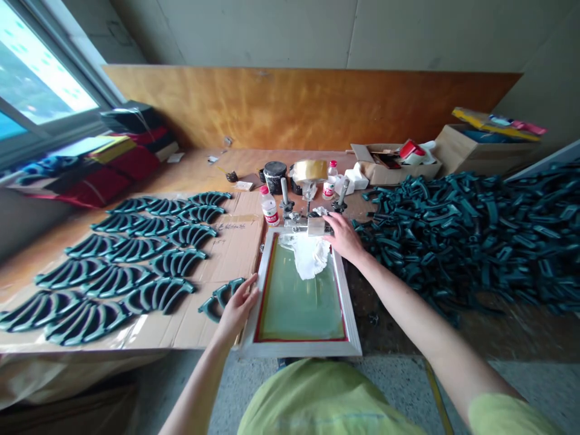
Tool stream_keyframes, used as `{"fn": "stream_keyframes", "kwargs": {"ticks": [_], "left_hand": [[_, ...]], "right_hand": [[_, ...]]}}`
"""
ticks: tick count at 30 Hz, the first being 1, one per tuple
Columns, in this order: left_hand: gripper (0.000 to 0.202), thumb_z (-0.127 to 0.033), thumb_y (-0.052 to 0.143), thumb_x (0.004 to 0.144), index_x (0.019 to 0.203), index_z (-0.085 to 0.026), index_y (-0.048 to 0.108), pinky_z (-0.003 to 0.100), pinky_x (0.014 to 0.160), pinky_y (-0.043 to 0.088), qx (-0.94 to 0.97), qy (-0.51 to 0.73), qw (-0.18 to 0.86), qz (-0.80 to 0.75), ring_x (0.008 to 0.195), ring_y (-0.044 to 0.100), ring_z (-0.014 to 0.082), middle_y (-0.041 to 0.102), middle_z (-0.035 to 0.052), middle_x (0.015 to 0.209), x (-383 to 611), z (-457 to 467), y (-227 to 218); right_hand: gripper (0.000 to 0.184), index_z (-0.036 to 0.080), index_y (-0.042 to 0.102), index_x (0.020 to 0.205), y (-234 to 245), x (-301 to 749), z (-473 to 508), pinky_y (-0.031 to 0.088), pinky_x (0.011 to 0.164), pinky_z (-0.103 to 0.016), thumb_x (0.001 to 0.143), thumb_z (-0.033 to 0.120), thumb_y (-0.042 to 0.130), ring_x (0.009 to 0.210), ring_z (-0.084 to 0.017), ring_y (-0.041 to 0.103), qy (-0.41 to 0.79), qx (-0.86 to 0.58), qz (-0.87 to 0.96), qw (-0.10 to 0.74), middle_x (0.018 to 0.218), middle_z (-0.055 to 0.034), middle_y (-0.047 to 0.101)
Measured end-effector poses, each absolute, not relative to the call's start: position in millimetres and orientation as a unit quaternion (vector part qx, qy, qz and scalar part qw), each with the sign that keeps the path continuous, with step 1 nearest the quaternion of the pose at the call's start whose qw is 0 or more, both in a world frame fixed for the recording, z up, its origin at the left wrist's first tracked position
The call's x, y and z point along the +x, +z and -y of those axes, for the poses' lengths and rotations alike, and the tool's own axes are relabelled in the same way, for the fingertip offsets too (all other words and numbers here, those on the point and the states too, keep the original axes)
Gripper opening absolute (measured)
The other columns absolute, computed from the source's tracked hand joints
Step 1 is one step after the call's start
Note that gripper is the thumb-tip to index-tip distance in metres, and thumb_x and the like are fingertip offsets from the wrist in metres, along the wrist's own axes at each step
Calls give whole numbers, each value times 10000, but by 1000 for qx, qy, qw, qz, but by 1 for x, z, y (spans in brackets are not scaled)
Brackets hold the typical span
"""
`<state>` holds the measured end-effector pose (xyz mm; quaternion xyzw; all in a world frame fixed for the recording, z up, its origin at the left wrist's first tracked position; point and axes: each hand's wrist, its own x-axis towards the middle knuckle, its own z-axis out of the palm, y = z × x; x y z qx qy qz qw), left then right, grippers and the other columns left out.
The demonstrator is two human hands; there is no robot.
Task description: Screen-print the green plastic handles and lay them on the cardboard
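2 bare hands on a wooden screen-printing frame [299, 349] at lower centre: left hand [236, 308], fingers slightly apart, against the frame's left rail, grip impossible to tell; right hand [345, 237], fingers together, across the upper right corner, grip equally unclear. Just beside the left hand, 1 loose dark green arched plastic part [221, 299]. On the green mesh [299, 308], a crumpled white rag [308, 255]. At left, rows of matching parts [154, 296] on flattened cardboard [235, 241]; at right, a heaped pile [471, 241]. Farther up, a hinge clamp [290, 225], a red-capped bottle [269, 206], a black jar [275, 176], a tape roll [310, 171]. Upper right, cardboard boxes [489, 148].
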<state>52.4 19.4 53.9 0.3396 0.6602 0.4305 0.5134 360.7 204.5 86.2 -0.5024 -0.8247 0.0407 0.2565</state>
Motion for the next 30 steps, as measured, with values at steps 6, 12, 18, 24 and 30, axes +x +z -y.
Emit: {"fn": "stream_keyframes", "kwargs": {"ticks": [6, 12, 18, 24, 30], "left_hand": [[908, -609, 706, 695, 1446, -171, 443, 267, 651, 521, 330, 422, 544, -645, 760, 674, 207, 728, 44, 871, 56, -22, 13], [864, -619, 692, 703, 1414, -175, 485, 254, 659, 514, 321, 423, 551, -643, 787, 668, 202, 724, 28, 838, 53, -20, 9], [805, -618, 684, 714, 1373, -179, 538, 278, 692, 522, 336, 420, 531, -655, 795, 671, 216, 717, 37, 839, 52, -20, 4], [740, -605, 660, 753, 1365, -208, 536, 285, 710, 531, 343, 418, 529, -654, 823, 680, 215, 716, 35, 866, 53, -19, 8], [740, -579, 679, 753, 1368, -201, 518, 258, 670, 529, 325, 420, 550, -645, 802, 684, 198, 737, 48, 933, 54, -18, 15]], "right_hand": [[181, 148, 639, 1022, 85, 316, -209, 471, 824, -339, 845, 183, 634, 948, -267, 621, 68, -522, 849, 39, 978, -126, 680], [184, 134, 648, 961, 79, 318, -161, 456, 770, -304, 844, 103, 510, 953, -246, 614, 39, -434, 900, -8, 968, -130, 687], [171, 180, 652, 877, 94, 340, -150, 426, 711, -272, 808, 63, 548, 895, -200, 602, 80, -299, 950, -27, 914, -67, 682], [160, 165, 654, 882, 78, 336, -156, 430, 774, -303, 818, 63, 548, 945, -219, 555, 50, -349, 932, 80, 935, -85, 652], [145, 181, 685, 936, 73, 344, -147, 448, 789, -303, 837, 111, 606, 904, -207, 573, 81, -315, 939, 114, 905, -64, 659]]}}
